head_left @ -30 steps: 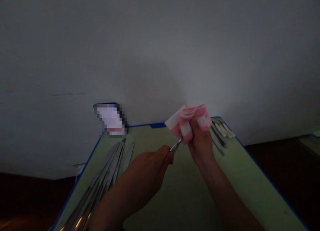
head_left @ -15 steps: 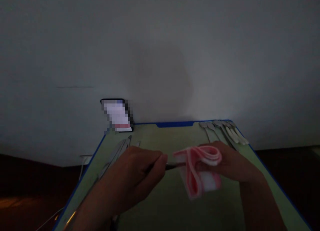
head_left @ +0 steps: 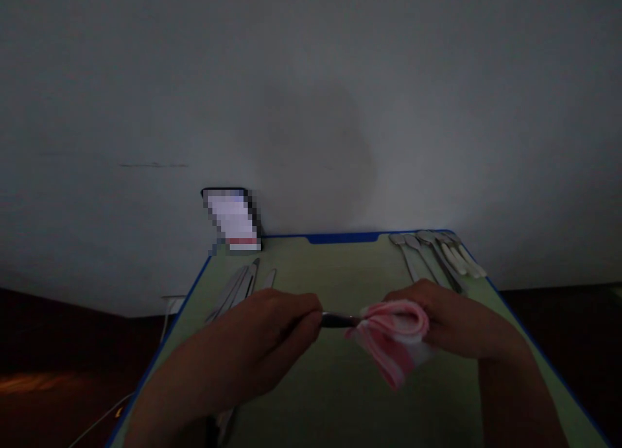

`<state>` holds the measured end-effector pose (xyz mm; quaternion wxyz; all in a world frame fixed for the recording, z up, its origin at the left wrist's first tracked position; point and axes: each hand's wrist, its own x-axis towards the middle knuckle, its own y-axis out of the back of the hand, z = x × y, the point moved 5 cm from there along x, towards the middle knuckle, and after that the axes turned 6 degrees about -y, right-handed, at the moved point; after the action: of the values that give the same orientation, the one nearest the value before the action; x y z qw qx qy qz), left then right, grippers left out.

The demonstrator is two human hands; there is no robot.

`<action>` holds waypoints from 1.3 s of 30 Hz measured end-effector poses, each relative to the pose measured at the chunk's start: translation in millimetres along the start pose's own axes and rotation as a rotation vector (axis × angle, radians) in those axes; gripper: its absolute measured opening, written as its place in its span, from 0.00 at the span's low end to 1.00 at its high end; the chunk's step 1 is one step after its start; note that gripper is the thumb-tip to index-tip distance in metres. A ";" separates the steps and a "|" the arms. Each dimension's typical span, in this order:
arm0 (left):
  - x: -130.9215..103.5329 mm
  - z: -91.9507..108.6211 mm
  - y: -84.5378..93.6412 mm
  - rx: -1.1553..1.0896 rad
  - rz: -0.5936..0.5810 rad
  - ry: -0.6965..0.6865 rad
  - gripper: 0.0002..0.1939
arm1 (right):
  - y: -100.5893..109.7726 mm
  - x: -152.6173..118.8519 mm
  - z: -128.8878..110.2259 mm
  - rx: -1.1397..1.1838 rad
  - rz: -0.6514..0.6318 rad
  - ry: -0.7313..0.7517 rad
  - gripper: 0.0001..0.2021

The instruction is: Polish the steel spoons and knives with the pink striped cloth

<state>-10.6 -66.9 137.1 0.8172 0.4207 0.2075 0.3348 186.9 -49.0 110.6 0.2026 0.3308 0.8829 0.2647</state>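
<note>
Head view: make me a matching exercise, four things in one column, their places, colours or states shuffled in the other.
1. Cloth
2. Phone
3. Spoons
4. Left hand

A. lying near the far right corner of the table
B. gripping a metal utensil
C. pink and white
D. leaning by the wall

Pairs: 1-C, 2-D, 3-A, 4-B

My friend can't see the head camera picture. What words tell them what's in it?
The left hand holds a metal utensil above a green table, while the right hand holds a pink-and-white cloth at its other end. Knives lie on the left, spoons on the right, and a phone leans against the wall.
</note>
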 end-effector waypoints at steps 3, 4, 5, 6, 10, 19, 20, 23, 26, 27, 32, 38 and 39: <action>0.9 6.1 -4.3 0.031 -0.017 0.001 0.15 | -3.1 0.8 -2.3 0.000 -0.004 0.016 0.10; 2.5 7.5 -7.2 0.050 -0.020 -0.003 0.15 | -6.4 3.2 -3.4 -0.003 -0.012 0.024 0.09; 4.7 8.5 -10.9 0.070 -0.029 -0.012 0.14 | -10.4 6.6 -4.7 -0.009 -0.018 0.034 0.09; 7.5 9.0 -14.9 0.089 -0.039 -0.028 0.13 | -14.8 10.8 -6.1 -0.012 -0.020 0.046 0.08; 21.3 5.3 -23.4 0.109 -0.032 -0.074 0.09 | -25.1 27.7 -11.8 0.016 0.076 0.107 0.05; 15.9 -12.9 1.2 0.097 0.101 -0.090 0.18 | -24.6 32.8 -10.1 0.036 0.152 0.090 0.05; 14.8 -15.5 2.4 0.095 0.104 -0.078 0.18 | -25.8 33.5 -6.7 0.041 0.134 0.069 0.05; 14.2 -18.9 3.6 0.083 0.101 -0.079 0.18 | -25.8 33.7 5.4 0.102 0.084 -0.001 0.07; 12.7 -19.3 7.1 0.068 0.111 -0.074 0.18 | -15.1 28.4 13.5 0.137 0.120 -0.006 0.10; 11.1 -19.4 9.1 0.054 0.115 -0.069 0.18 | -9.1 25.8 14.9 0.146 0.168 0.012 0.12; -0.4 -26.9 25.7 -0.015 0.262 0.032 0.18 | 16.8 14.5 26.3 0.325 0.634 -0.030 0.19; -9.8 -40.8 36.0 -0.090 0.563 0.117 0.18 | 6.1 28.0 41.5 0.793 0.840 -0.118 0.23; -11.2 -43.2 36.1 -0.093 0.592 0.124 0.17 | 4.9 32.0 42.0 0.901 0.835 -0.086 0.23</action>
<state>-58.6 -36.1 143.4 0.6881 0.4040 0.1097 0.5926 189.3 -9.7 75.1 -0.0424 0.7120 0.6949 -0.0911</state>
